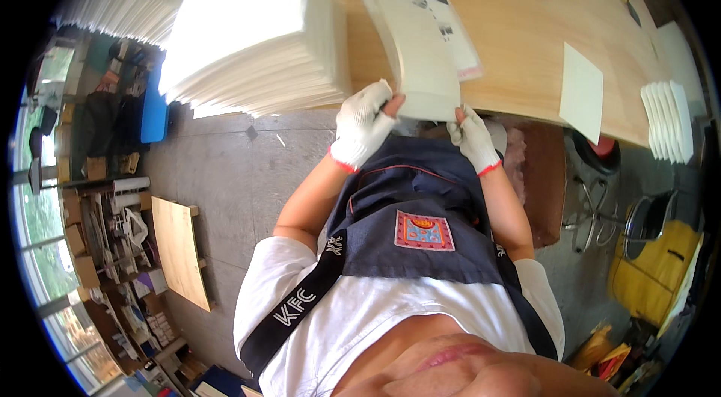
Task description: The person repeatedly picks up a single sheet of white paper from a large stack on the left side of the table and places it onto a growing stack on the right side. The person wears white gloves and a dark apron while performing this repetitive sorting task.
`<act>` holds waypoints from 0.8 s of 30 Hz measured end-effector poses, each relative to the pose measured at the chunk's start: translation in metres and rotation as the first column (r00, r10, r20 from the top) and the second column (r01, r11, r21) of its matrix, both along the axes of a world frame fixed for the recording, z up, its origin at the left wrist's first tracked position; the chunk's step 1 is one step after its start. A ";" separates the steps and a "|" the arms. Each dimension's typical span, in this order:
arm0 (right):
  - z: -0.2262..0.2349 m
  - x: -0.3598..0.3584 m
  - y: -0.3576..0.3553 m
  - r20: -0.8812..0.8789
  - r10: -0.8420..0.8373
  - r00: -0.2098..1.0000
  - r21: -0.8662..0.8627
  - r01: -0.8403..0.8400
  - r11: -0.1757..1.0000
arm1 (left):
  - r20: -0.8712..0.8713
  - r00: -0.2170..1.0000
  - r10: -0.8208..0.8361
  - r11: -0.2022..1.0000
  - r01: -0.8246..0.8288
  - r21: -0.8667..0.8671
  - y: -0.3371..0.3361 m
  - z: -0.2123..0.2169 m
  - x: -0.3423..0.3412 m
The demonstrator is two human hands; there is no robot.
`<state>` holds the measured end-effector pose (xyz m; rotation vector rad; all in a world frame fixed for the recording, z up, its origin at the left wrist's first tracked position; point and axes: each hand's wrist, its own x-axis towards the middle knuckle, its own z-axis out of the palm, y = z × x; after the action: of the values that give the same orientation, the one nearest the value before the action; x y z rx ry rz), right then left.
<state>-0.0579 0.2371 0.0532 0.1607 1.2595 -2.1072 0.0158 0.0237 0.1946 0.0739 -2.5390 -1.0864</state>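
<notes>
Broadly, a long pale wooden surface (518, 44) carries everything, and the biggest thing on it is a tall stack of white sheets (255, 29) at its near edge, to the person's left. Next in size is the folded white card (417, 51) that both gloved hands grip at its near end, where it hangs over the edge of the surface, its far part lying across a printed sheet in a clear sleeve (451, 21). The left hand (363, 126) is closed on the card's left corner, thumb on top; the right hand (472, 135) pinches the right corner. The step in hand looks like creasing or squaring up this one piece. A single white sheet (582, 93) and a small fanned row of finished-looking pieces (667, 119) lie further right, so the next move probably calls for firm, even pressure along the fold while both corners stay aligned.
</notes>
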 end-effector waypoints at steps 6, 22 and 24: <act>0.138 -0.001 -0.054 -0.442 0.046 0.896 -0.171 -0.134 0.976 | -0.473 0.861 0.184 0.975 -0.100 0.198 -0.053 0.099 0.056; 0.078 -0.062 -0.016 -0.348 -0.292 0.891 -0.049 0.293 0.955 | -0.266 0.532 0.804 0.575 -0.582 0.574 -0.151 -0.050 0.080; 0.010 -0.067 0.069 -0.141 -0.788 0.600 0.066 0.800 0.597 | -0.237 0.675 0.699 0.686 -0.539 0.488 -0.118 -0.117 0.090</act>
<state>-0.1253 0.3057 0.0632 0.8353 1.5608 -2.8061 0.1062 -0.0944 0.0780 0.7117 -1.6683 -1.1201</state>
